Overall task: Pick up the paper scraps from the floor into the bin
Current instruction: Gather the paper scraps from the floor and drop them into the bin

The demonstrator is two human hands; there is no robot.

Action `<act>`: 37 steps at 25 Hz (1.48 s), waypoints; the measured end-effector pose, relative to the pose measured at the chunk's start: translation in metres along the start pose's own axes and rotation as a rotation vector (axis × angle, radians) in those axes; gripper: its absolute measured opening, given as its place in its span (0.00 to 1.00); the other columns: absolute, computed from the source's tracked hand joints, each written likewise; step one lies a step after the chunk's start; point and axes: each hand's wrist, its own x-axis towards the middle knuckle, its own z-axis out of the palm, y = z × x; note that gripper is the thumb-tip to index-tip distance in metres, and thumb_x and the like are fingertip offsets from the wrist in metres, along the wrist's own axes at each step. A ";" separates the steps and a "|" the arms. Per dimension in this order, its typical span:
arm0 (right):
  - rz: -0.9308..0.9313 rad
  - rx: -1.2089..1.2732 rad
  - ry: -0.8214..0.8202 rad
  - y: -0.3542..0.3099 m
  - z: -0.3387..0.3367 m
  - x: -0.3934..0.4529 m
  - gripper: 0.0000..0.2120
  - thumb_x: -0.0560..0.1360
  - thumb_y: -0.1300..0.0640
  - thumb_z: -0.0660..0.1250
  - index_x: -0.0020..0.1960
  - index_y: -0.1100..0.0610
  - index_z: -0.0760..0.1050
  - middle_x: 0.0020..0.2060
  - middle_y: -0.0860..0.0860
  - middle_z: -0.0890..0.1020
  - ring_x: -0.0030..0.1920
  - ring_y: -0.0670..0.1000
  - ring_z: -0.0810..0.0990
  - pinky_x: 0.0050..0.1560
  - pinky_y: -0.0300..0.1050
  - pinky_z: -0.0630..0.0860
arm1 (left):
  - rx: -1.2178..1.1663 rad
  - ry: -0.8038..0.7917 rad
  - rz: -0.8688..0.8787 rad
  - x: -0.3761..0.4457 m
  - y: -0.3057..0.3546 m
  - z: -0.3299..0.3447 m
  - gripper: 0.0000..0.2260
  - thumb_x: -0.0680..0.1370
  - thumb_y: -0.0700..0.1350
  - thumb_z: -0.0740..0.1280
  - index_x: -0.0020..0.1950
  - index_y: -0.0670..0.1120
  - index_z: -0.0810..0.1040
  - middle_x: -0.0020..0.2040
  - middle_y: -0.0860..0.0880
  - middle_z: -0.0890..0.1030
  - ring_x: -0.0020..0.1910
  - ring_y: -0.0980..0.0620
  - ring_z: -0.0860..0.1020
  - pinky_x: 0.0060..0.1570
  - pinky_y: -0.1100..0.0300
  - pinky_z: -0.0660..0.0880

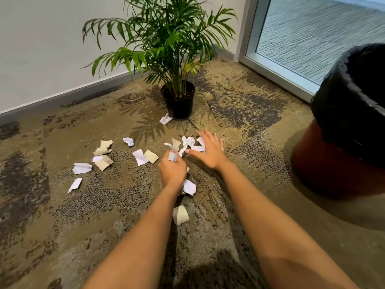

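The paper scraps [143, 157] are small torn and crumpled pieces, some white, some beige like thin card, with bent corners and creased faces. They lie scattered on the carpet [125, 205], mostly from 9 o'clock to 12 o'clock of the hands. One scrap [166, 119] lies just beside the plant pot [180, 101] at 12 o'clock. A white scrap [189, 187] and a curled beige scrap [180, 214] lie between the forearms at 6 o'clock.

The left hand [172, 170] is curled, its fingers pinching a bunch of white and beige scraps [173, 150] that stick up from the fist. The right hand [208, 152] is spread flat, fingers straight, resting on a cluster of white scraps [190, 143] at its fingertips; it grips nothing.

The bin [341, 147] stands at 3 o'clock, round, with a reddish-brown wall and a glossy black liner folded over its rim.

The carpet is short-pile, mottled tan with dark grey patches. The pot is black and cylindrical and holds a green palm-like plant [166, 38]. A glass panel in a metal frame [277, 69] stands at 1 o'clock.
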 end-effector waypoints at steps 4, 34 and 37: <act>-0.183 -0.071 -0.025 -0.007 0.013 -0.006 0.19 0.75 0.39 0.63 0.64 0.43 0.72 0.75 0.48 0.63 0.77 0.56 0.54 0.76 0.65 0.45 | -0.049 0.006 0.023 0.002 0.002 -0.005 0.05 0.78 0.43 0.64 0.46 0.46 0.78 0.37 0.47 0.79 0.32 0.52 0.74 0.28 0.64 0.66; 0.185 0.309 0.095 -0.033 -0.031 -0.143 0.11 0.81 0.60 0.61 0.61 0.62 0.73 0.41 0.50 0.77 0.34 0.43 0.75 0.25 0.28 0.70 | -0.468 0.083 -0.300 -0.033 0.130 -0.042 0.06 0.78 0.45 0.63 0.54 0.47 0.70 0.52 0.47 0.78 0.47 0.46 0.77 0.45 0.55 0.75; 0.125 0.423 0.376 -0.044 -0.113 -0.142 0.11 0.81 0.54 0.60 0.59 0.58 0.75 0.44 0.46 0.78 0.37 0.42 0.76 0.29 0.29 0.67 | -0.552 -0.007 -0.265 -0.052 0.177 -0.027 0.10 0.78 0.44 0.62 0.59 0.48 0.70 0.53 0.46 0.79 0.53 0.43 0.80 0.55 0.49 0.79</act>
